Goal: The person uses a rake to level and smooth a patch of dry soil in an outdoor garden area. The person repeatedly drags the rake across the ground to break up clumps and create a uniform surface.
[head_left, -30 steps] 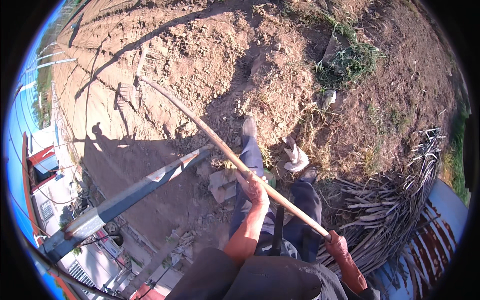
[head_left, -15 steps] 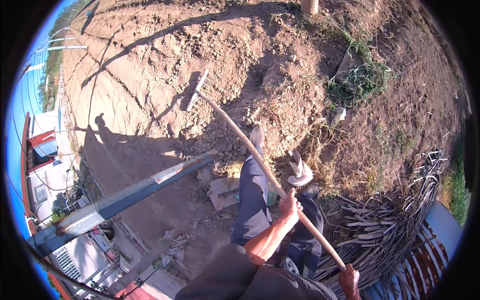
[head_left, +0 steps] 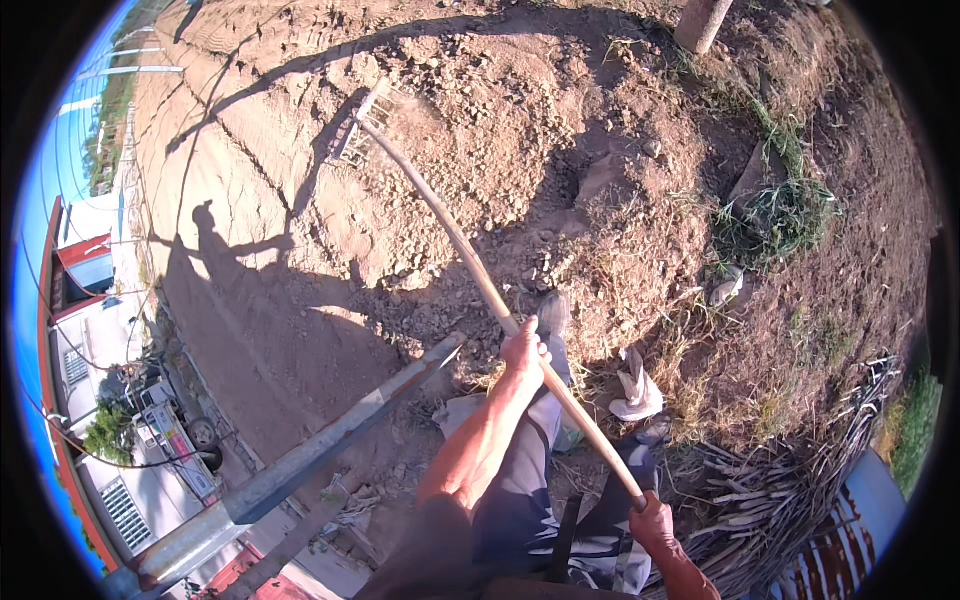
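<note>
Held across the body from near right to far left: a wooden rake [head_left: 470, 258], with its toothed head [head_left: 360, 117] out over crumbly soil [head_left: 490, 120]. Gripped partway along the handle [head_left: 597, 440] by the left hand [head_left: 524, 352] and close to the near end by the right hand [head_left: 653, 522], with fingers wrapped firmly round the wood in both places.

Seems to be in the middle of a raking stroke at long reach. Hard to tell, through a dusty haze, whether biting into the ground or skimming just above it. Probably calls next for a steady two-handed hold and even pressure, clear of the metal pole [head_left: 340, 440] at near left.

Pale, smooth-looking wood in the handle, long and slightly bowed. Dry, tan and cloddy earth around the head, smoother and lined with cracks farther left. Grey, straight-edged and scuffed metal in the pole. Beside the feet, a crumpled whitish scrap [head_left: 637, 388]; at near right, a tangle of thin, rough sticks [head_left: 790, 490]; at far right, limp green grass [head_left: 790, 225] and a round, bare trunk [head_left: 703, 22].
</note>
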The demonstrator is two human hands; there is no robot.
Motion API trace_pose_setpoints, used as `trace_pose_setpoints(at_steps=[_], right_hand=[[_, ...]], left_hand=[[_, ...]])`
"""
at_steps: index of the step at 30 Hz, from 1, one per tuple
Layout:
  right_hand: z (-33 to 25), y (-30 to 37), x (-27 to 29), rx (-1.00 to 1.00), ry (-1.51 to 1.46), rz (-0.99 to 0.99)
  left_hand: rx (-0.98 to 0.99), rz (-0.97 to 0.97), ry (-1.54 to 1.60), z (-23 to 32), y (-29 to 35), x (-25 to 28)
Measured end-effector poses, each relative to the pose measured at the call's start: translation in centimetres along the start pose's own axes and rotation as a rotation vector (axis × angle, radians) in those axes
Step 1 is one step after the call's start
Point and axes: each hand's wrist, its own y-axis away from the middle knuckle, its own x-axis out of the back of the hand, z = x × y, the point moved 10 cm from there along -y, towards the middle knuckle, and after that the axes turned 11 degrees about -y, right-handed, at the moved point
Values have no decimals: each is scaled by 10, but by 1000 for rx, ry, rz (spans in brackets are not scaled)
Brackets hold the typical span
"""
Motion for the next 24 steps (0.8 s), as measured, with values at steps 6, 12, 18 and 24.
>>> trace_pose_setpoints(at_steps=[6,12,18,24], right_hand=[[-304,-107,-53,263,-327,-336],[-470,-140,-83,60,-801,-702],[-298,-116,-38,-122,-687,-593],[-49,-46,81,-255,-541,-431]], left_hand=[[-414,45,-67,224,-40,7],[-660,507,-943,341,-79,18],[-675,628,-1125,266,-55,-21],[-553,523,-865,79,-11,-80]])
